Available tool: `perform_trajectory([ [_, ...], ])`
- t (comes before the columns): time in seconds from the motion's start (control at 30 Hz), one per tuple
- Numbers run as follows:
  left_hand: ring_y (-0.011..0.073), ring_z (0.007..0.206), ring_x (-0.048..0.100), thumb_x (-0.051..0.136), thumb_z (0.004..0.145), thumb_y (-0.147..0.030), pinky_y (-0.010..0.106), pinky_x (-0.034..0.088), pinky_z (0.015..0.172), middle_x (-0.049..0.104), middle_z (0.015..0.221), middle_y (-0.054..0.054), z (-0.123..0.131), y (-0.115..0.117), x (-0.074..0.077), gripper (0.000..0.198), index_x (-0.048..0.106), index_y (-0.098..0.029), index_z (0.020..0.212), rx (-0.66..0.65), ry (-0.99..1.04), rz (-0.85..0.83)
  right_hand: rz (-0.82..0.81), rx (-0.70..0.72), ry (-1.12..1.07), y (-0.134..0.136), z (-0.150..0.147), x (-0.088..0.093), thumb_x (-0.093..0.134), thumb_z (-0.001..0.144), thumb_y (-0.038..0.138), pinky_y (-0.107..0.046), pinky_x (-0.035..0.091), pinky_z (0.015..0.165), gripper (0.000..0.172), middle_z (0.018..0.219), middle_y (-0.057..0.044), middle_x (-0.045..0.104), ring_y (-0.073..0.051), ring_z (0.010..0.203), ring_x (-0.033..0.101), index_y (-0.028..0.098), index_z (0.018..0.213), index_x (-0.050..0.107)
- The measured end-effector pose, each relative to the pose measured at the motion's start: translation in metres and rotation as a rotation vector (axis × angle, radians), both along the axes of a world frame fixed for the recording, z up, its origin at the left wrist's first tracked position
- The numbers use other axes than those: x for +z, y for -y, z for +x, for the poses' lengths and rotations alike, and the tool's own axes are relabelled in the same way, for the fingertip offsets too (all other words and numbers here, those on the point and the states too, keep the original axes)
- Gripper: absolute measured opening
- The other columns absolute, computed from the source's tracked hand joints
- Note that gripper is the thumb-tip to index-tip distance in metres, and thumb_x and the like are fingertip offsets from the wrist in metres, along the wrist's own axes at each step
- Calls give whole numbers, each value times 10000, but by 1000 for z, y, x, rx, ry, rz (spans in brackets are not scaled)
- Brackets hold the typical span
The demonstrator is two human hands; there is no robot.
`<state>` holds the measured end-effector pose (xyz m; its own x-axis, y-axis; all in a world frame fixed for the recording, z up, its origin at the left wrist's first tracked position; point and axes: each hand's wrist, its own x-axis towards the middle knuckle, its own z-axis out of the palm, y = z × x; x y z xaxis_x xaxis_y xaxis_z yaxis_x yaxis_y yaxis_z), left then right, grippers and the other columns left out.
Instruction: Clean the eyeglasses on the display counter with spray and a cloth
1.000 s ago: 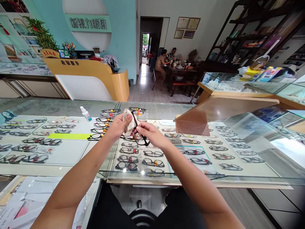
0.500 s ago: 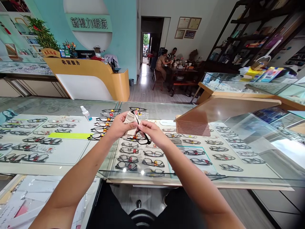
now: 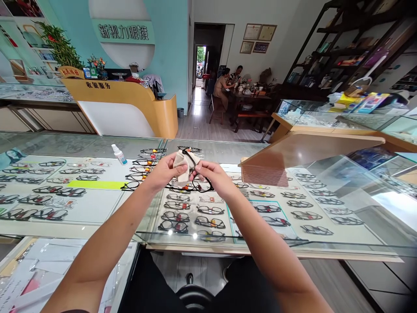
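Note:
Above the glass display counter, my left hand is closed on a beige cloth, with the thumb pressed on it. The cloth lies against part of a black pair of glasses. My right hand pinches the frame of these glasses; one lens hangs below its fingers, and a dark temple arm rises past the cloth. Part of the frame is hidden behind the cloth and fingers. Rows of other glasses lie beneath my hands in the counter.
A white spray bottle stands on the glass left of my hands. More glasses stand in a column beside my left hand. An open drawer with papers is at the lower left. Two people sit at a dark table in the back.
The glasses have shifted slightly right and turned, with the lens now further from the cloth. My right hand has moved a little right. The cloth hangs more upright in my left hand.

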<state>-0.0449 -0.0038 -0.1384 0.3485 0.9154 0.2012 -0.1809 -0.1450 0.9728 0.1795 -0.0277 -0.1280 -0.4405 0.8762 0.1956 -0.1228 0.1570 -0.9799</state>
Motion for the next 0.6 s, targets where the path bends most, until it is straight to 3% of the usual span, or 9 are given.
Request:
perform_trajectory([
  [0.07, 132, 676, 658, 1111, 616, -501, 225, 477, 597, 771, 869, 11, 4, 3, 3, 673, 765, -190, 1102, 30, 7, 15, 21, -8, 22, -1, -3, -4, 800, 927, 683, -338, 382, 740, 488, 759, 6, 670, -165, 710, 455, 239, 786, 657],
  [0.13, 141, 640, 663, 1124, 576, -500, 236, 489, 575, 770, 823, 10, 8, 7, 4, 652, 761, -184, 1016, 82, -3, 27, 44, -8, 40, -1, -6, -8, 798, 926, 708, -330, 352, 709, 510, 714, 30, 572, -159, 696, 423, 239, 788, 654],
  [0.2, 145, 574, 641, 1092, 606, -600, 252, 482, 528, 744, 740, 9, 11, 10, 5, 624, 732, -183, 899, 156, -9, 43, 56, 24, 33, 1, -10, -10, 793, 923, 738, -328, 345, 698, 540, 707, 35, 539, -158, 691, 414, 241, 779, 638],
  [0.3, 140, 483, 584, 952, 734, -790, 269, 444, 457, 701, 653, 6, 14, 13, 3, 654, 697, -195, 832, 253, 6, 58, 64, 89, 10, 3, -13, -10, 769, 935, 762, -339, 380, 712, 539, 764, 6, 640, -169, 705, 431, 242, 813, 691],
  [0.43, 136, 483, 579, 903, 771, -835, 264, 433, 450, 663, 616, -6, 13, 9, 0, 683, 671, -195, 819, 188, 38, 23, 52, 45, 16, 4, -11, -5, 773, 939, 748, -344, 389, 724, 524, 801, -16, 722, -175, 710, 438, 246, 814, 689],
  [0.6, 148, 651, 675, 962, 760, -763, 270, 555, 628, 712, 713, 7, 10, 1, 0, 658, 704, -169, 878, 116, 185, -23, 45, -46, -27, 1, -1, 2, 795, 946, 708, -348, 428, 795, 500, 848, -33, 775, -187, 762, 511, 245, 815, 664],
])
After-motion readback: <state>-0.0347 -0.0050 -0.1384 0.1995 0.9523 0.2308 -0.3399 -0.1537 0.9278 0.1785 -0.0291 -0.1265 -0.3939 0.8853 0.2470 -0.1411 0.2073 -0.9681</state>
